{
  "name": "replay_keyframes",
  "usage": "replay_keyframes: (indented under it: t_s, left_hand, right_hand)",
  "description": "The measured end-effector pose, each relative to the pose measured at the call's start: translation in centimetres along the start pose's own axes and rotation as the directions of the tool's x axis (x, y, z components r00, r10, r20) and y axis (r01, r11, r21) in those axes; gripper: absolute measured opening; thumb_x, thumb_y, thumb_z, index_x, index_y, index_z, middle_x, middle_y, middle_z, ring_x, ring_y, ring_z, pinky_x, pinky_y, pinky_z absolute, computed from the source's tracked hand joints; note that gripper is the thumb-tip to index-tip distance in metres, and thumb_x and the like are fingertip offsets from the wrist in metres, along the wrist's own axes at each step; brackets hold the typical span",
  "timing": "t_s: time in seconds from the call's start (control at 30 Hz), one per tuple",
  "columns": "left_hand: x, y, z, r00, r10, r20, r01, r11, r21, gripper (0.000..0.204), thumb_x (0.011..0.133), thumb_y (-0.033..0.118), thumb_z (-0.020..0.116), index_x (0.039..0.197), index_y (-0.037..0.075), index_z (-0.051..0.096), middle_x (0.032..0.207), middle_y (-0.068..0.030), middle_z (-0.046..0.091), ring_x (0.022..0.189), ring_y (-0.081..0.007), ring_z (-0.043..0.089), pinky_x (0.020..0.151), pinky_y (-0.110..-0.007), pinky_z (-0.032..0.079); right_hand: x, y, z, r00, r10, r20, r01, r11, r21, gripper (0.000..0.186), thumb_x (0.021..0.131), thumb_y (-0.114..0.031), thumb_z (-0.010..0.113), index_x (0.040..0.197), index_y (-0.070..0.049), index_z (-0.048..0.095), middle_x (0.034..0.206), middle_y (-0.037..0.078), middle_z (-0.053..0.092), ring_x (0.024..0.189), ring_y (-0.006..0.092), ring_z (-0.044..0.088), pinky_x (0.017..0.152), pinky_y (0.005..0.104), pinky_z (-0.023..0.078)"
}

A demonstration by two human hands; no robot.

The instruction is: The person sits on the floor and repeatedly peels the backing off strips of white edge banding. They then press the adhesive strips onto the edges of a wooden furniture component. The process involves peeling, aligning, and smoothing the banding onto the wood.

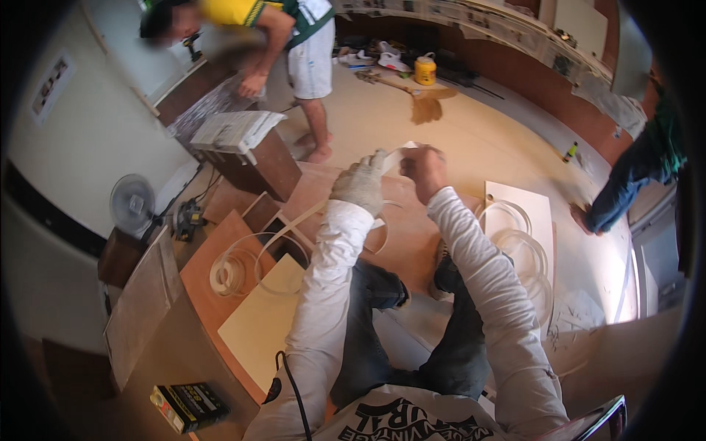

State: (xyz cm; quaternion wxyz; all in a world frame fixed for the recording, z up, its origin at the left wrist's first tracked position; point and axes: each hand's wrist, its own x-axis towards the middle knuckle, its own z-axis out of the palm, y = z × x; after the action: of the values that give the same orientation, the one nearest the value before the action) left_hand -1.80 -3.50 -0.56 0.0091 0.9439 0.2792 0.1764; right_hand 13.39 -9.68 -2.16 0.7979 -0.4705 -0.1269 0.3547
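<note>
My left hand (360,181), in a pale work glove, is closed around a flat, cream-coloured strip (393,160). My bare right hand (426,173) pinches the strip's other part, a short span of it showing between the two hands. A length of similar pale strip runs down and left from beside my gloved hand; whether it is the same piece cannot be told. Beneath both hands lies a reddish-brown board (316,192). A roll of pale strip (229,273) with loose loops rests to the left, and more coiled strip (518,246) to the right.
A cream panel (257,323) lies left of my legs. Further left stand a fan (133,202) and a black box (190,406). A co-worker (309,44) bends beside a paper-topped brown cabinet (261,165). Another person (632,173) is at right. A yellow jug (425,70) stands behind.
</note>
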Motion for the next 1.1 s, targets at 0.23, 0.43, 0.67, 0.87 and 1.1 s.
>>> replay_keyframes:
  t_s: [0.23,0.43,0.67,0.87,1.1]
  left_hand:
    - [0.1,-1.0,-2.3,0.986,-0.090,0.138,0.089,0.996,0.016,0.047,0.087,0.009,0.052,0.133,0.014,0.049,0.121,-0.0152,0.061,0.106,-0.0353,0.063,0.088,-0.046,0.052]
    - [1.1,-4.6,-5.6,0.956,0.131,0.262,-0.175,0.973,0.151,0.045,0.089,0.011,0.051,0.133,0.019,0.057,0.110,-0.0132,0.068,0.100,-0.0340,0.066,0.088,-0.045,0.052]
    - [-0.1,-9.7,-8.7,0.897,0.188,0.400,-0.190,0.981,-0.034,0.048,0.079,0.014,0.066,0.127,0.016,0.064,0.108,-0.0137,0.071,0.095,-0.0315,0.068,0.085,-0.037,0.053]
    - [-3.4,-11.9,-6.3,0.913,-0.020,0.406,0.231,0.847,-0.478,0.045,0.081,0.014,0.078,0.123,0.004,0.065,0.104,-0.0104,0.073,0.090,-0.0146,0.067,0.085,-0.029,0.052]
    - [-5.7,-9.9,-4.6,0.866,-0.082,0.492,0.338,0.822,-0.458,0.057,0.079,0.021,0.079,0.130,0.005,0.060,0.104,-0.0123,0.072,0.095,-0.0170,0.066,0.088,-0.032,0.051]
  right_hand:
    - [1.9,-1.1,-0.5,0.994,-0.012,-0.109,0.003,0.997,-0.082,0.013,0.081,-0.004,0.060,0.092,0.002,0.059,0.075,0.010,0.060,0.061,0.0192,0.059,0.057,0.0315,0.054]
    - [0.1,-0.2,0.6,0.999,-0.027,-0.043,0.025,0.998,-0.049,0.022,0.081,0.003,0.057,0.102,0.009,0.057,0.087,0.017,0.063,0.066,0.0274,0.066,0.056,0.0349,0.061]
    - [0.4,-0.4,0.3,0.998,-0.013,-0.055,0.012,1.000,-0.023,0.023,0.080,0.006,0.055,0.102,0.013,0.055,0.088,0.021,0.063,0.065,0.0293,0.067,0.057,0.0352,0.063]
    - [0.3,-0.8,-0.6,0.999,0.047,0.003,-0.047,0.999,0.027,0.019,0.081,0.006,0.054,0.098,0.013,0.055,0.088,0.022,0.063,0.067,0.0302,0.068,0.059,0.0348,0.063]
    - [-0.5,-1.5,-0.9,1.000,-0.020,0.009,0.020,1.000,-0.016,0.023,0.080,0.006,0.055,0.102,0.013,0.056,0.090,0.022,0.064,0.069,0.0304,0.068,0.062,0.0349,0.063]
